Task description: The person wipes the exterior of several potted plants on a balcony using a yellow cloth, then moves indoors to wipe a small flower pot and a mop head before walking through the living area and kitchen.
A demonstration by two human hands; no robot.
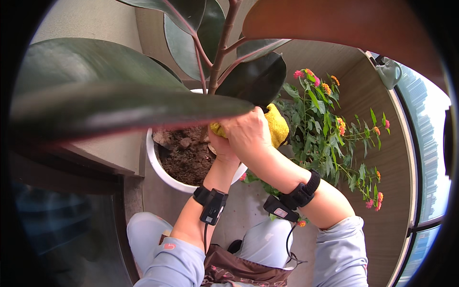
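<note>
A rubber plant with broad dark leaves and a brown stem point(225, 39) grows in a white round pot point(155, 168) filled with dark soil point(186, 154). Over the pot's right side, my right hand point(249, 131) is closed on a yellow cloth point(277, 125), which bulges out to its right. My left hand point(223, 143) is just below and left of it, partly covered by it, with a bit of the yellow cloth at its fingers; its grip is hidden. A large blurred leaf point(125, 111) near the camera covers the fingertips' upper side. A dark leaf point(252, 77) hangs just above the hands.
A lantana with pink and orange flowers point(324, 125) spreads right of the pot. A wall point(107, 154) stands at the left, above a dark glass panel point(71, 222). At the upper right, a grey-green watering can point(389, 73) is by the window. Another large leaf point(340, 28) overhangs the top right.
</note>
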